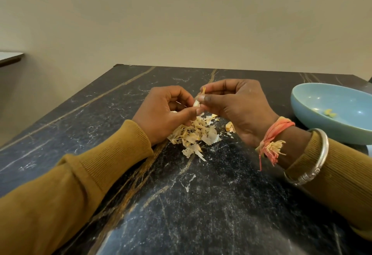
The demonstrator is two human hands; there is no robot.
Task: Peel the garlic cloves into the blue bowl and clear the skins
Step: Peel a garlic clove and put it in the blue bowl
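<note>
From the head view, both hands meet just above the middle of the dark veined worktop [201, 204], their fingertips together on one garlic clove [196, 103]. The left hand [167, 111] comes in from 8 o'clock and pinches the pale clove between thumb and curled fingers. The right hand [235, 105] comes in from 4 o'clock, and its thumb and forefinger are closed on a strip of skin [203, 90] that stands up from the clove's top. Directly under the hands, at 6 o'clock from them, a pile of skins [193, 133] lies loose on the worktop. A small yellowish garlic piece [230, 127] sits just beside the pile, close to the heel of the right hand. The blue bowl [332, 101] stands at 3 o'clock from the hands, near the right wrist, with a few peeled pieces [328, 112] in its bottom. The right wrist wears an orange thread band [275, 133] and a silver bangle [320, 154].
</note>
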